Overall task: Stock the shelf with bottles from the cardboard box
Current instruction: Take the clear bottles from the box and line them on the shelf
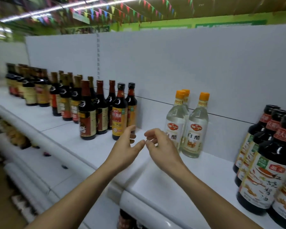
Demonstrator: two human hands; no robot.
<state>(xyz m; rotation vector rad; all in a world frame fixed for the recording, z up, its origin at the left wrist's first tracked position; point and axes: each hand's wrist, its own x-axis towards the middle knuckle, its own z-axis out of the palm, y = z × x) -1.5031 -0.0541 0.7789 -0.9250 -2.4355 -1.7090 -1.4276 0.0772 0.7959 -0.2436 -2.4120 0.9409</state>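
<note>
Holding the stock, the shelf (64, 136): white, smooth and faintly glossy, with a rounded front lip. It runs from the far left to the near right, and a thin seam crosses it under the dark bottles.
Back panel (172, 63): plain pale board, matte, with a slotted upright strip left of centre.
Room: a shop with a green wall above the panel. Strings of small coloured pennants (106, 10) and a strip light hang under the ceiling. A lower shelf (40, 162) at the left is blurred.
Dark bottles (87, 109): slim necks, brown or red caps and paper labels. They stand in rows from the left to the middle, all upright with long axis vertical and caps up.
Yellow-labelled bottle (120, 116): black cap, dark contents. It stands upright at the front of a file of two, with its label facing the aisle.
Clear bottles (195, 126): three, with orange caps, colourless liquid and white labels with a red badge. They stand upright just right of the bare gap.
Big dark bottles (264, 171): broad shoulders and black caps, upright in a file at the near right.
Left hand (125, 146): empty, fingers loosely extended over the gap. Its fingertips lie in front of the rear yellow-labelled bottle's base, and I cannot tell whether they touch it.
Right hand (162, 146): empty, fingers loosely curled, in front of the nearest clear bottle's label. Its thumb tip is near the left thumb tip.
</note>
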